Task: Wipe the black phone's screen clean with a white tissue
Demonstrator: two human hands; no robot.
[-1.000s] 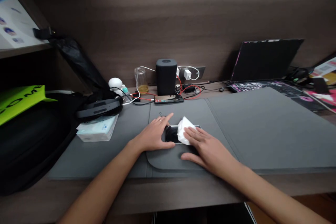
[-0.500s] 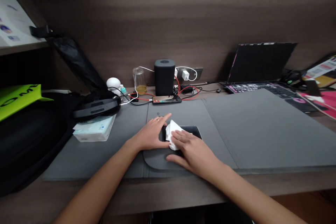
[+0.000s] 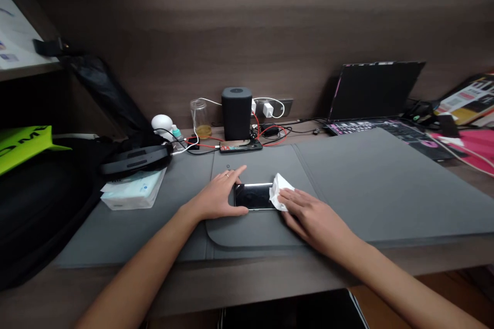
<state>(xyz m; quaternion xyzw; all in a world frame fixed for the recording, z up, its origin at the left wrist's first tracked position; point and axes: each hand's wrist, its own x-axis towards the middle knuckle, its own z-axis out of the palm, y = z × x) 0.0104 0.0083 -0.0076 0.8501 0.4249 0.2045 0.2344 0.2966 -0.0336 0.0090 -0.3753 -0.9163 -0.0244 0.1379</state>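
Observation:
A smartphone point(image 3: 253, 196) with a dark screen lies flat on the grey desk mat point(image 3: 247, 229). My left hand point(image 3: 218, 196) braces its left end, the thumb along the near edge and the fingers at the far edge; a ring shows on one finger. Pressed under the fingers of my right hand point(image 3: 314, 213) is a crumpled white tissue point(image 3: 280, 190), which covers the phone's right end. Part of the phone there is hidden by the tissue and fingers.
Behind the phone stand a black speaker point(image 3: 236, 115), a glass jar point(image 3: 200, 121) and a second phone point(image 3: 241, 146) among cables. A tissue pack point(image 3: 135, 193) lies at left beside a black bag point(image 3: 46, 211). An open laptop point(image 3: 376, 92) stands at back right.
My right hand has slid the tissue rightward across the phone screen, baring its left and middle parts. My left hand stays at the phone's left end. The view has shifted slightly.

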